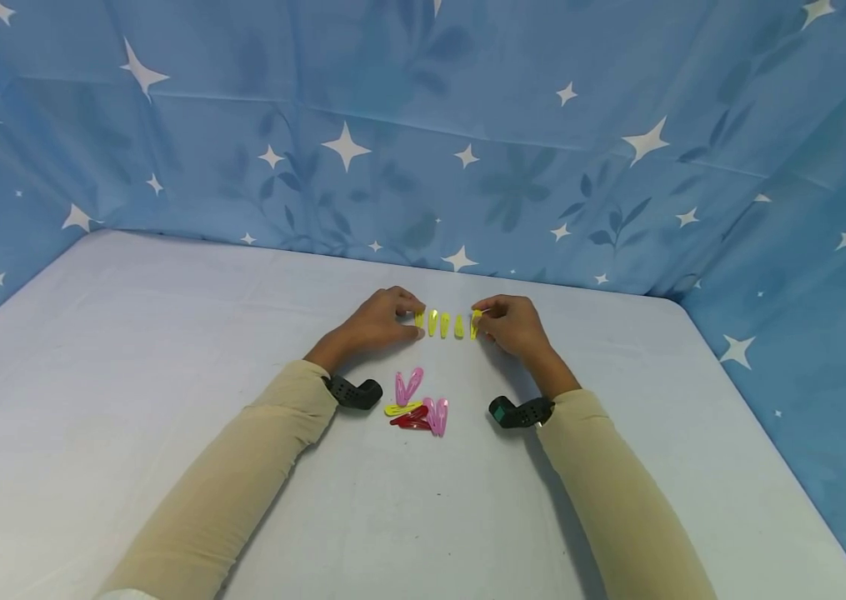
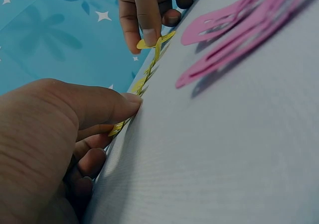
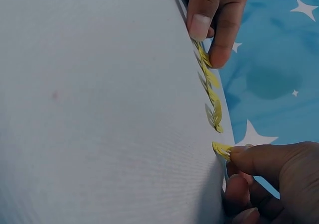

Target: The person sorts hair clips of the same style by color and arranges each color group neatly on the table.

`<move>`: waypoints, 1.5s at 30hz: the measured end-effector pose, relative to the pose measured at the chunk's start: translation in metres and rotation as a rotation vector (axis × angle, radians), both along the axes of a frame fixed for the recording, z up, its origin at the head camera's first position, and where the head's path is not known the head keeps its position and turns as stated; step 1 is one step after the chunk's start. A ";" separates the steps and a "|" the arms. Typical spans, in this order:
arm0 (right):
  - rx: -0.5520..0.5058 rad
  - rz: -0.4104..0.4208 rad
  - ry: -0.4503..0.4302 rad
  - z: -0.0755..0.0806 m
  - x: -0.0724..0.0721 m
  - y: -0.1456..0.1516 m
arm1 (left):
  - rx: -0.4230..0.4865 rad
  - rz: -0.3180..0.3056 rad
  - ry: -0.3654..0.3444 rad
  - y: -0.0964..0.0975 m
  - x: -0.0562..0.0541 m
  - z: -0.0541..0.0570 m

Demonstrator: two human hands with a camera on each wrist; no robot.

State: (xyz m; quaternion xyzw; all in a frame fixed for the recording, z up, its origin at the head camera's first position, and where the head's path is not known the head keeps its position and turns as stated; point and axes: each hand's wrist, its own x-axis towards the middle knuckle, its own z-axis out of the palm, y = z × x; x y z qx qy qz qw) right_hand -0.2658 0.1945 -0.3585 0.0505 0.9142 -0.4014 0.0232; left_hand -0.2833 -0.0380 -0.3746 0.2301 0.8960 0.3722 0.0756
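Several yellow snap hair clips (image 1: 445,325) stand in a row on the white table, their long sides roughly parallel. At the row's left end my left hand (image 1: 383,321) holds the outermost yellow clip (image 2: 117,129), thumb at its near end and a finger at its far end. My right hand (image 1: 514,325) pinches the rightmost yellow clip (image 3: 222,150) between thumb and finger, a small gap from its neighbour. Nearer to me lies a loose group of pink hair clips (image 1: 442,417), red clips (image 1: 413,419) and one more yellow clip (image 1: 402,409).
A blue curtain (image 1: 392,192) with white stars hangs behind the white table (image 1: 205,333) and along its sides. The row of clips is close to the table's far edge. Both wrists wear black camera mounts (image 1: 520,412).
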 end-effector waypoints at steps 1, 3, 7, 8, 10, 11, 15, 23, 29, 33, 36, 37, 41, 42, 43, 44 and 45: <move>0.014 0.001 -0.001 0.000 0.000 0.000 | 0.000 0.001 -0.001 0.000 0.000 0.000; 0.038 0.003 -0.003 0.000 0.000 -0.001 | 0.007 0.003 -0.006 0.001 0.000 0.000; 0.092 0.022 0.011 0.002 0.000 0.000 | 0.025 0.000 -0.004 0.002 -0.001 -0.001; 0.099 0.027 0.014 0.002 0.001 -0.001 | 0.028 0.000 -0.003 0.002 -0.001 -0.001; 0.109 0.041 0.023 0.002 0.001 0.000 | 0.029 0.001 0.000 0.002 -0.002 -0.001; 0.107 0.043 0.025 0.002 0.001 0.000 | 0.028 0.002 -0.001 0.002 -0.002 -0.001; 0.084 0.042 0.021 0.002 0.002 0.001 | 0.023 0.012 -0.017 0.002 -0.001 0.000; 0.043 0.019 0.025 0.003 0.009 -0.001 | 0.014 0.007 -0.007 0.001 -0.001 0.000; 0.063 0.026 0.035 0.002 0.015 -0.004 | 0.004 -0.002 0.007 0.000 -0.001 0.001; 0.048 0.057 0.055 0.002 0.020 -0.004 | -0.001 -0.002 0.007 0.000 -0.001 0.001; 0.046 0.090 0.081 0.003 0.024 -0.004 | -0.004 -0.006 0.010 -0.001 -0.001 0.000; 0.045 0.105 0.091 0.003 0.025 -0.004 | -0.005 -0.006 0.011 0.000 -0.001 0.000; 0.019 0.179 0.126 0.005 0.032 -0.008 | -0.007 -0.010 0.017 0.000 -0.001 0.000; -0.001 0.197 0.126 0.005 0.033 -0.009 | -0.007 -0.011 0.019 0.000 -0.002 0.000; -0.022 0.217 0.126 0.006 0.035 -0.010 | -0.006 -0.013 0.020 0.000 -0.002 0.000; -0.041 0.238 0.124 0.006 0.036 -0.011 | -0.006 -0.015 0.022 0.000 -0.002 0.000; -0.060 0.259 0.121 0.007 0.038 -0.012 | -0.004 -0.017 0.022 0.000 -0.001 0.000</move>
